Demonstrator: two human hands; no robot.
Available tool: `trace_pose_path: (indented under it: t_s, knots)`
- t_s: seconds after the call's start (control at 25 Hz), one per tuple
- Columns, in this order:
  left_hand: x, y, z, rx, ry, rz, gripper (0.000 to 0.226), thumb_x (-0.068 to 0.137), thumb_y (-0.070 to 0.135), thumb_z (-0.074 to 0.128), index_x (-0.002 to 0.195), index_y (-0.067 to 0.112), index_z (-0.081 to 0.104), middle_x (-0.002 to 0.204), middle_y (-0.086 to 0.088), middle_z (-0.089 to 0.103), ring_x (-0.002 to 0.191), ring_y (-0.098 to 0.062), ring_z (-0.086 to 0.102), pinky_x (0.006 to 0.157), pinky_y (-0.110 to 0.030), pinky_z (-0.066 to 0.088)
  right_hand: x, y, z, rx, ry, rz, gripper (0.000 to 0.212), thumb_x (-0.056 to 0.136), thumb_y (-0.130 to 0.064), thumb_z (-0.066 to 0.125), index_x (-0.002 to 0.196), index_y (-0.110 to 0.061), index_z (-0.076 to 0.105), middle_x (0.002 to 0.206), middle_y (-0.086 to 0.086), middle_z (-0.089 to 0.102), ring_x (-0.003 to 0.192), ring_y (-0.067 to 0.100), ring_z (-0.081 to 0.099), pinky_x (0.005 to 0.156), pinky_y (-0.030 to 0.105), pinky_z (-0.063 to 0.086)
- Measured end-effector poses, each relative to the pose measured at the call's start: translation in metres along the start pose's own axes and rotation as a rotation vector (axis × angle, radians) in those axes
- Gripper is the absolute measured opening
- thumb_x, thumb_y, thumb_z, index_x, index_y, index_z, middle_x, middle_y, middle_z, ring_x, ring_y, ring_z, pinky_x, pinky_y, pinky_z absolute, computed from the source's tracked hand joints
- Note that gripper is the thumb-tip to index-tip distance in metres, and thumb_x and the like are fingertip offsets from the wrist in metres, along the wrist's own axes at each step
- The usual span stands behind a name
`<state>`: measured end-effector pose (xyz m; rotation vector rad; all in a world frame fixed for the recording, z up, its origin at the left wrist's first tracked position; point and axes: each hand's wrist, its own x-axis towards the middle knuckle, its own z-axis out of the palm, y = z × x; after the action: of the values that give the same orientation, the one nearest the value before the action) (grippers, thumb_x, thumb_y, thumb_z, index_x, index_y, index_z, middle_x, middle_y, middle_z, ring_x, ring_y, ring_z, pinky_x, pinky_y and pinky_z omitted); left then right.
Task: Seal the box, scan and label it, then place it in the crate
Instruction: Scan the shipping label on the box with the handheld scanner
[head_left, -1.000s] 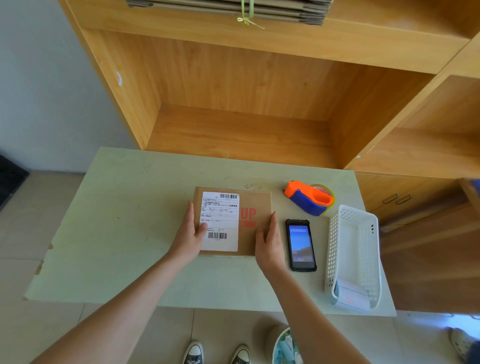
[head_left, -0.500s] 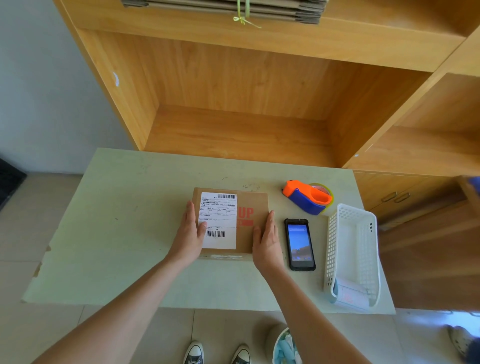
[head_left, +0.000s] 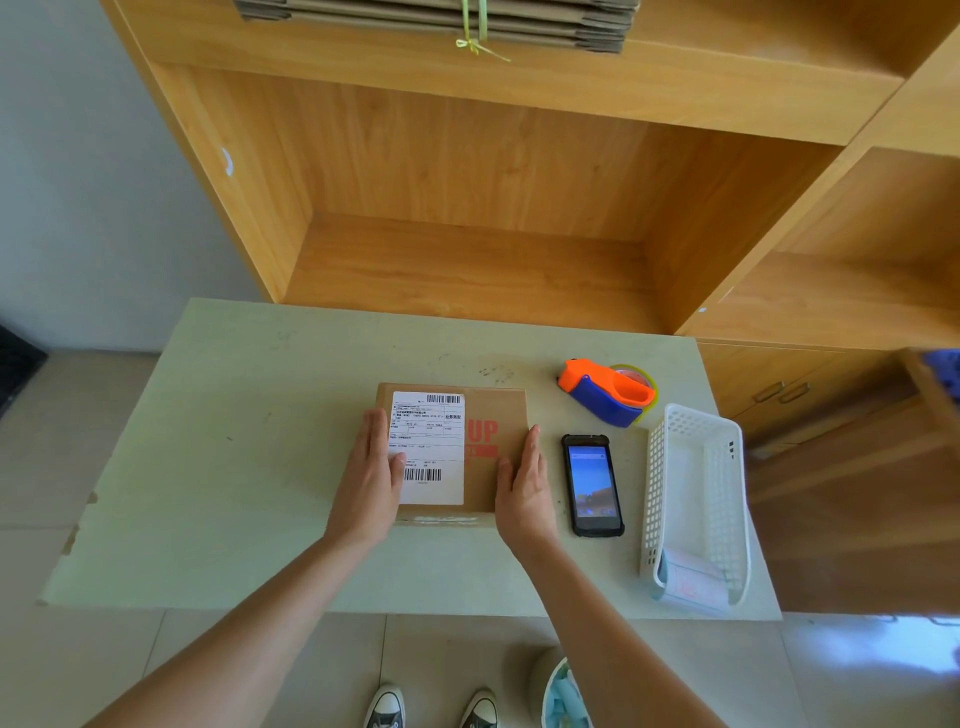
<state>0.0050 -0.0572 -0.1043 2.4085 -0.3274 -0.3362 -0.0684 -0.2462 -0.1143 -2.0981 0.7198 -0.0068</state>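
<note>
1. Now box (head_left: 470, 449) lies flat mid-tabletop (head_left: 249, 467), label (head_left: 428, 447) on, left of phone (head_left: 592, 483).
2. Left hand (head_left: 369, 480) & right hand (head_left: 524, 486) flank the box, fingers straight, flat vs its sides; nothing gripped.
3. Squeeze evenly, lift level; crate not in view.

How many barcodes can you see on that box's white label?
2: one barcode at the label's far right corner, another nearer the person, beside the left hand's thumb.

The pale green table (head_left: 208, 467) bears a box (head_left: 498, 415), tape dispenser (head_left: 608, 397), phone (head_left: 592, 483), white basket (head_left: 727, 499)
</note>
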Motion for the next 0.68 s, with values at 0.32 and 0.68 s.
trace_pose_path:
  t_s: [0.32, 0.68]
  knots:
    - [-0.04, 0.022, 0.038, 0.423, -0.043, 0.395, 0.059, 0.105, 0.042, 0.018, 0.158, 0.019, 0.011, 0.167, 0.001, 0.003, 0.154, -0.019, -0.001, 0.123, -0.044, 0.016, 0.003, 0.019, -0.02, -0.049, 0.006, 0.015, 0.065, 0.107, -0.04, 0.038, 0.162, -0.021, 0.01, 0.165, 0.002, 0.026, 0.15, 0.019, 0.026, 0.119, 0.034, 0.026]
    - [-0.044, 0.018, 0.042, 0.484, -0.111, 0.376, 0.061, 0.104, 0.045, 0.013, 0.158, 0.018, 0.005, 0.167, 0.0, 0.002, 0.154, -0.021, -0.001, 0.122, -0.045, 0.008, 0.018, 0.066, -0.054, -0.158, 0.084, 0.217, 0.066, 0.103, -0.041, 0.043, 0.16, -0.018, 0.021, 0.16, 0.003, 0.035, 0.145, 0.023, 0.035, 0.112, 0.04, 0.034]
